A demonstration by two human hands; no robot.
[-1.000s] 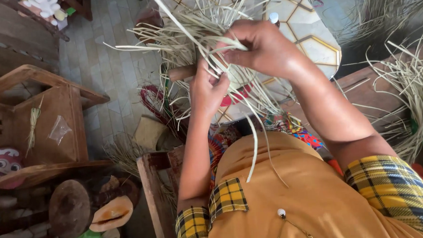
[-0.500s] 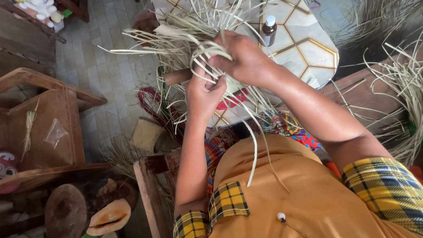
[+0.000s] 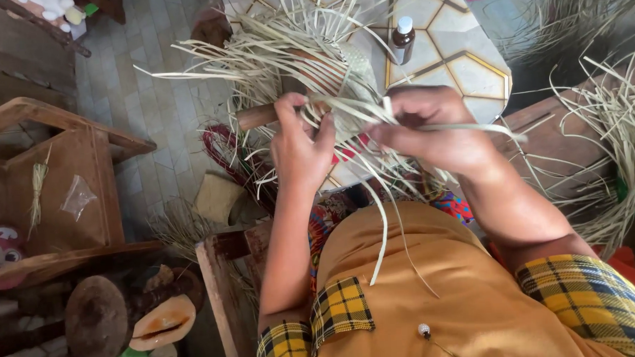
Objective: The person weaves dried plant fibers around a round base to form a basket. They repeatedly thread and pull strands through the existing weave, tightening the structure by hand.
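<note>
A half-woven piece of pale straw strips [image 3: 306, 56] sits over a wooden form [image 3: 259, 116] in front of me. My left hand [image 3: 298, 140] grips the weave's near edge, thumb on top, beside the form's wooden handle. Just to the right, my right hand [image 3: 435, 128] pinches a long flat straw strip [image 3: 470, 126] and pulls it sideways to the right. Loose strips hang down over my orange shirt. Both sleeves end in yellow plaid cuffs.
A small brown bottle with a white cap [image 3: 403, 39] stands on a round table with a hexagon pattern [image 3: 468, 67]. More straw [image 3: 611, 126] lies heaped at the right. A wooden chair [image 3: 71, 180] and wooden figures [image 3: 125, 319] stand at the left on a tiled floor.
My hands have dropped lower in view. My right hand has moved from above the left to its right side, drawing a strip out sideways.
</note>
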